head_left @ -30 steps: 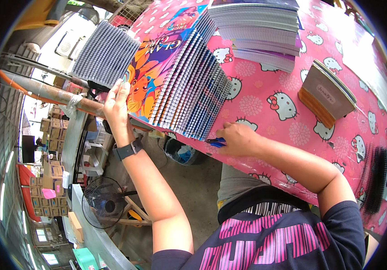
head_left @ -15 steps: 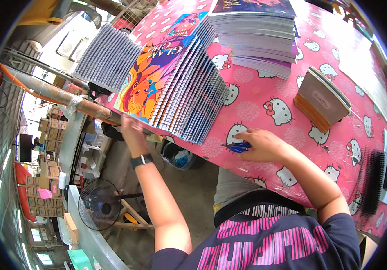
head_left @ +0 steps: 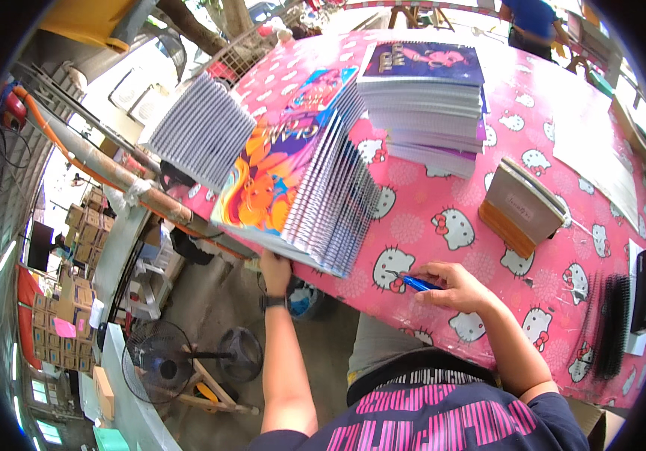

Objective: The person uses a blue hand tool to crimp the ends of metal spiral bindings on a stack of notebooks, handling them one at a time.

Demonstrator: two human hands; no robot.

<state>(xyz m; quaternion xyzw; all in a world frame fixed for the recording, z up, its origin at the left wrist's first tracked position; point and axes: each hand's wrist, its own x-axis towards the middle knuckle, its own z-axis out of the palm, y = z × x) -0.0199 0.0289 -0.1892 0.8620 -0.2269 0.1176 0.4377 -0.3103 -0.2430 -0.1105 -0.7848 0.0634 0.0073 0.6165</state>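
A stack of spiral-bound notebooks with bright orange and purple covers stands at the table's front left edge, its coil bindings facing right. My left hand is at the near corner of this stack, just below it at the table edge. Its fingers are partly hidden, so whether they grip anything does not show. Closed around a blue-handled hand tool with a narrow dark tip, my right hand rests over the table's front part, right of the stack.
The pink patterned table bears a tall pile of unbound books, a wooden holder with grey boards and loose black coils. Another coil-bound stack stands left. A pipe runs beside the table; a fan stands below.
My view has shifted, so the table sits lower in the picture. My left hand has moved in against the near corner of the notebook stack. My right hand still holds the blue tool.
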